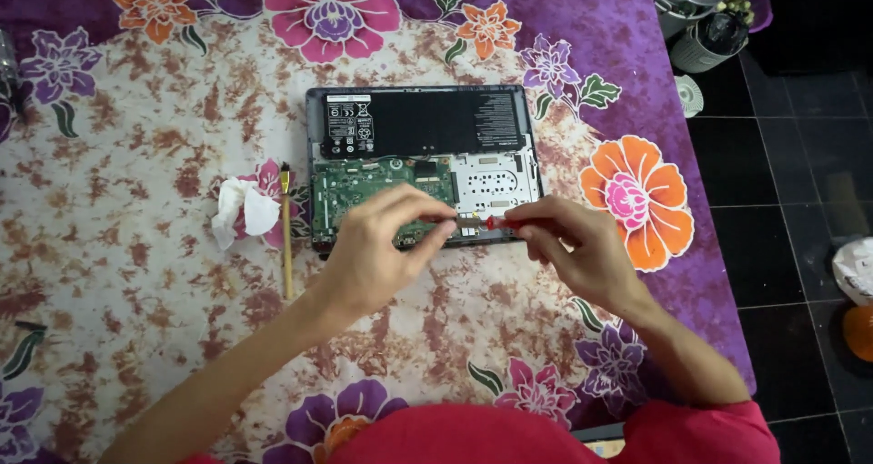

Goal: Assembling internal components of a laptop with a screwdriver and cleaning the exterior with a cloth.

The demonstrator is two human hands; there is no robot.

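- Both hands work over the front edge of an opened laptop (423, 123) lying base-up on a floral cloth (136, 246) that covers the worktop.
- Left hand (373, 255) has thumb and forefinger pinched together near the lower edge of the green circuit board (364, 186); whether they grip a small part there is too fine to tell.
- Right hand (573, 246) is closed around a thin screwdriver (494, 220) with a red handle, its tip pointing left toward the left fingertips.
- Hands sit close, their fingertips nearly meeting just beside the metal plate (496, 186) on the right of the board.
- A black battery (427, 118) fills the far half of the laptop.
- By my judgement the board is stiff but fragile; it is best touched at its edges, away from chips and connectors.
- The screwdriver looks light and stiff; a grip on the handle near the shaft seems right for fine turning.
- Any screws would be tiny and slippery, easily lost against the busy cloth pattern.
- Left of the laptop lie a crumpled white tissue (241, 211) and a slim brush (287, 246), well apart from both hands.
- Dark tiled floor (782, 173) shows to the right, with a bin (714, 36) at the top.
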